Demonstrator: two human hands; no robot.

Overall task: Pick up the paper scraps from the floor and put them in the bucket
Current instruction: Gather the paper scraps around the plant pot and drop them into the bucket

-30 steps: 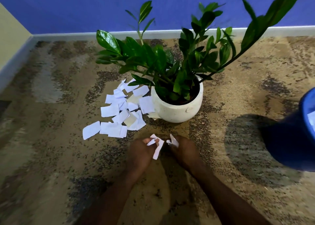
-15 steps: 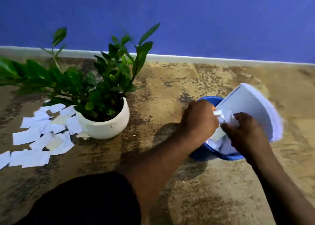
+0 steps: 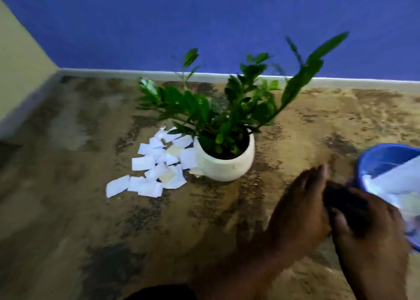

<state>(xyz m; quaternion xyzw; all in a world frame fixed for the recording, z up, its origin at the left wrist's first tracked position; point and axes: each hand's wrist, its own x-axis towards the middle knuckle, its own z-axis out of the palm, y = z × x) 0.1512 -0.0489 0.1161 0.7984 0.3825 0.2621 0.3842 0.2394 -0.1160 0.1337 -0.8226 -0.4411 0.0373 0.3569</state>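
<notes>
The paper scraps [image 3: 154, 168] lie well left of both hands (beside the pot [image 3: 227, 165]). The left hand [image 3: 302, 211] is nearer, its fingers [image 3: 317, 177] apparently straight and empty. The right hand [image 3: 368, 229] is too blurred to tell.

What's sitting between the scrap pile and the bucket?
The white plant pot, right beside the scraps; then bare floor to the bucket, per the head view.

No readable text
The paper scraps [image 3: 156, 170], white pot [image 3: 225, 166] and blue bucket [image 3: 386, 149] show no lettering, label or number; view blurred.
</notes>
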